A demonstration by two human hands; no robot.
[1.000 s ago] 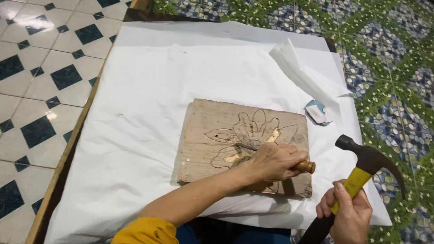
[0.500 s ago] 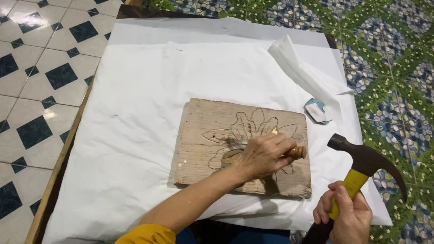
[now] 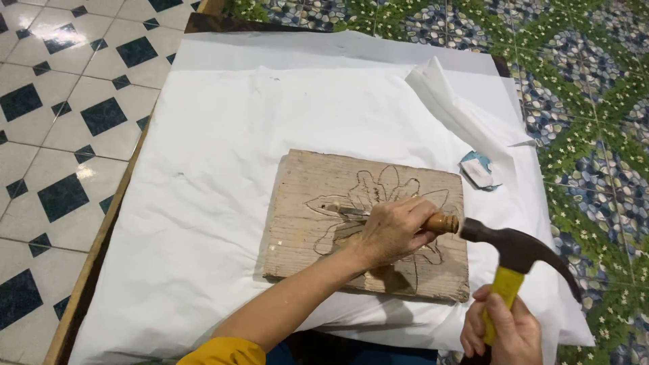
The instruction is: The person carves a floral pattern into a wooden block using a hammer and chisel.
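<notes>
- Tiled floor [image 3: 61, 122], far left: white tiles with dark diamond insets, running beside the table's wooden edge [image 3: 111, 223].
- White paper sheet [image 3: 270, 122] covers the table top; it is creased, and a loose fold [image 3: 460, 111] stands up towards the upper right.
- Wooden board [image 3: 318, 203] lies flat on the paper, near the front edge, slightly skewed. A leaf or flower outline is drawn on its face, with some of the lines already cut.
- Left hand [image 3: 392, 230]: fingers closed firmly around a chisel [image 3: 348, 211]. The metal blade points left, its tip resting on the drawn pattern; the rounded wooden handle end [image 3: 443, 223] protrudes from the right side of the fist.
- Hammer [image 3: 517, 247]: dark claw head, yellow handle. Its striking face is touching or just beside the chisel's handle end; actual contact cannot be confirmed.
- Right hand [image 3: 503, 331], bottom right: fingers wrapped tightly round the yellow handle.
- Small crumpled blue-and-white wrapper [image 3: 480, 169] lies on the paper, just beyond the board's upper right corner.
- Green patterned floor [image 3: 595, 101] with floral motifs, far right.
</notes>
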